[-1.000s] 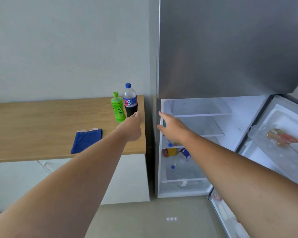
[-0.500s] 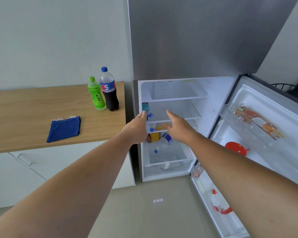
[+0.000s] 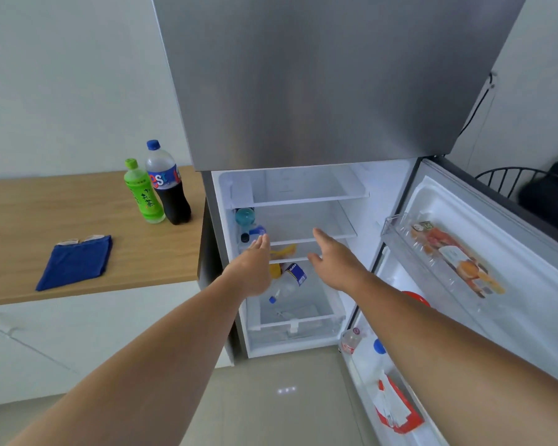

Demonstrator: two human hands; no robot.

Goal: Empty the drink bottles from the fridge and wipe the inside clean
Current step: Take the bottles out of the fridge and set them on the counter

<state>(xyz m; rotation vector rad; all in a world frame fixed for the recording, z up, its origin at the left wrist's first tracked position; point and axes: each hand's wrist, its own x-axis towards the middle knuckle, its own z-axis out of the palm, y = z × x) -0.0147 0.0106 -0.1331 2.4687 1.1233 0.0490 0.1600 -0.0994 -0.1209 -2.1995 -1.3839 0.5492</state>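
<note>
Two hands at open fridge point(image 3: 290, 188), white-walled room.
Left hand point(image 3: 253, 270), right hand point(image 3: 334, 262): fingers apart, empty. Wooden table point(image 3: 45, 204), left: green bottle point(image 3: 141, 193), cola bottle point(image 3: 169, 188), blue cloth point(image 3: 76, 262).

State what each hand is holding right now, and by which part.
Nothing is held. The left hand and right hand are both open and empty, reaching toward the bottles inside the fridge.

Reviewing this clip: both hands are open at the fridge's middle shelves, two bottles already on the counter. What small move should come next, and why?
Probably close the left hand on the blue-capped bottle on the shelf just beyond its fingertips. Both it and the right hand are empty, and bottles remain inside, including a clear bottle lying below, so the blue cloth on the counter should wait.
</note>
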